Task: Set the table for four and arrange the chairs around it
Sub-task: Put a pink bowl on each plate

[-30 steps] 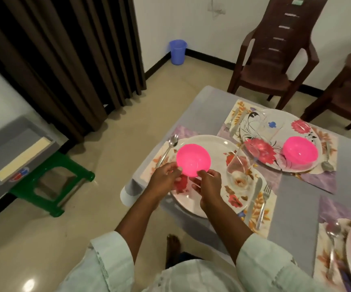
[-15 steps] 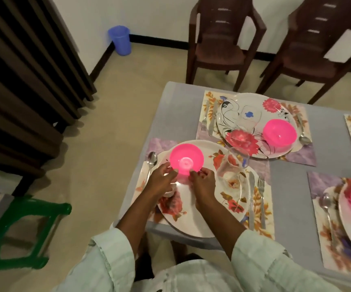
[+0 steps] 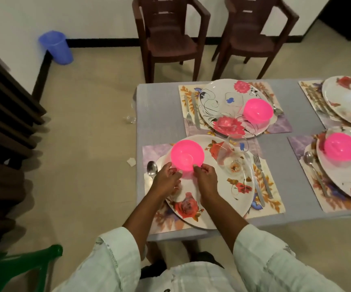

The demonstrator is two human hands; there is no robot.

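Since the earlier view, our head has turned right and tipped down, so both brown chairs (image 3: 170, 36) now stand side by side beyond the far edge of the table (image 3: 155, 114), while our hands have barely shifted on the pink bowl (image 3: 187, 155). We take this bowl as our landmark: it sits on the far left part of the nearest floral plate (image 3: 210, 186), which lies on a placemat (image 3: 155, 150). Just left of the bowl lies a spoon (image 3: 151, 167); to its right a clear glass (image 3: 229, 157) rests on the same plate, and further right lie a knife and a fork (image 3: 262, 175). Our left hand (image 3: 166, 179) pinches the bowl's near rim from the left with thumb and fingertips, and our right hand (image 3: 206, 178) pinches it from the right, fingers curled, wrists low over the plate, both forearms reaching forward from pale sleeves. We cannot tell whether the bowl's base is fully down on the plate. The risks, as we judge them: the plate is smooth and overhangs the near table edge, so a push could slide the bowl or tilt the plate; and a careless sweep of the right hand away from the bowl could knock over the glass. Three other settings lie to the right of the bowl.
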